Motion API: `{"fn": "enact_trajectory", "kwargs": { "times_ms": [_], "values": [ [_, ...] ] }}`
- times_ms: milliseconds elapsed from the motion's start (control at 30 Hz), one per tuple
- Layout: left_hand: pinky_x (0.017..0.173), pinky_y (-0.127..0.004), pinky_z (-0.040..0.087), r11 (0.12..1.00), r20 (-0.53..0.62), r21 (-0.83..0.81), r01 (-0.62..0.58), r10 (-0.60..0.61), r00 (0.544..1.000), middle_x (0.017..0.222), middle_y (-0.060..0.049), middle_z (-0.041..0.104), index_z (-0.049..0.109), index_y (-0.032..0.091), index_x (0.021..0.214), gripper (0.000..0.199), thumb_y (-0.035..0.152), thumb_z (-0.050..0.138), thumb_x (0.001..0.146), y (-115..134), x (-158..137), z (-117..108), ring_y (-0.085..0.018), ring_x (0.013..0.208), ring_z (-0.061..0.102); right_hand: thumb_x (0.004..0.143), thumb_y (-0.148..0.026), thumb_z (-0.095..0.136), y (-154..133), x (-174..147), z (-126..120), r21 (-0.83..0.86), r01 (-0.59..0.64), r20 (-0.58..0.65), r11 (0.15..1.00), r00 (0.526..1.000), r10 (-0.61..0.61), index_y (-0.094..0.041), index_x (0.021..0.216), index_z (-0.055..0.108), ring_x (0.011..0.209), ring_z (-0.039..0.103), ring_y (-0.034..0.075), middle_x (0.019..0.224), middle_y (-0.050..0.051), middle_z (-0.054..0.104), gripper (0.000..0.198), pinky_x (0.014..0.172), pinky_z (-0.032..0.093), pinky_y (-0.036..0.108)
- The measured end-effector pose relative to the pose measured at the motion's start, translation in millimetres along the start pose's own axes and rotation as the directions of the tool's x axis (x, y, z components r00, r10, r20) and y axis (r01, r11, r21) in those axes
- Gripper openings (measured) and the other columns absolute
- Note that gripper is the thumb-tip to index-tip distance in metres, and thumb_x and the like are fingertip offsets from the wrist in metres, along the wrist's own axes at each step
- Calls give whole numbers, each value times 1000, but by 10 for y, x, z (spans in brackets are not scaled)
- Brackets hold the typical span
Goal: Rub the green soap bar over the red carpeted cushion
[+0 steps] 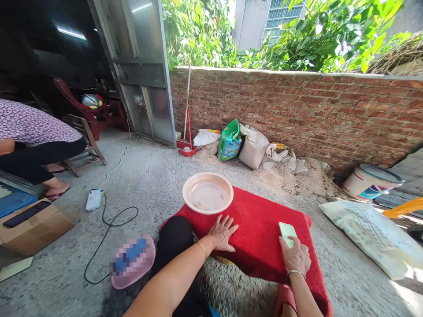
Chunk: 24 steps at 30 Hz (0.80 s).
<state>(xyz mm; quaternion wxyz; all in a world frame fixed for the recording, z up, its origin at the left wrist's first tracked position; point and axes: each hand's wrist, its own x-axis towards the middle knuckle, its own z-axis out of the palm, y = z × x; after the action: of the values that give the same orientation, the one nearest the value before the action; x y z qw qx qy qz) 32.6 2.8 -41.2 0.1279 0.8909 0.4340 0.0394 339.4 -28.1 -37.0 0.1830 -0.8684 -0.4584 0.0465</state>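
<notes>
My left hand [223, 234] lies flat on the red cloth [261, 220], its fingers spread and nothing in them. The cloth covers a low table in front of my knees. Just beyond those fingertips, a cream plastic basin [207, 211] stands at the table's far left corner, with what looks like a little liquid and small bits inside. At the right side of the table, my right hand [295, 256] grips the lower end of a pale green smartphone [288, 231], which rests on or just above the cloth. Part of the phone is hidden by my fingers.
A pink plastic basket [134, 279] with blurred contents sits on the floor left of my knee. A cable leads to a white power strip [94, 200]. Sacks [254, 147] lean along the brick wall [297, 105]. Another person [36, 127] sits bent over at left.
</notes>
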Motion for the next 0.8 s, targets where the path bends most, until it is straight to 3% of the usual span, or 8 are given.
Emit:
{"fn": "enact_trajectory", "kwargs": {
  "times_ms": [800],
  "values": [
    [114,-58,4,996,33,89,23,-26,999,157,-14,19,24,25,148,97,77,51,71,50,-75,-140,-35,144,12,83,-66,36,10,-24,61,72,40,5,997,999,-41,-26,118,60,101,58,33,110,16,56,59,84,45,45]
  ]
}}
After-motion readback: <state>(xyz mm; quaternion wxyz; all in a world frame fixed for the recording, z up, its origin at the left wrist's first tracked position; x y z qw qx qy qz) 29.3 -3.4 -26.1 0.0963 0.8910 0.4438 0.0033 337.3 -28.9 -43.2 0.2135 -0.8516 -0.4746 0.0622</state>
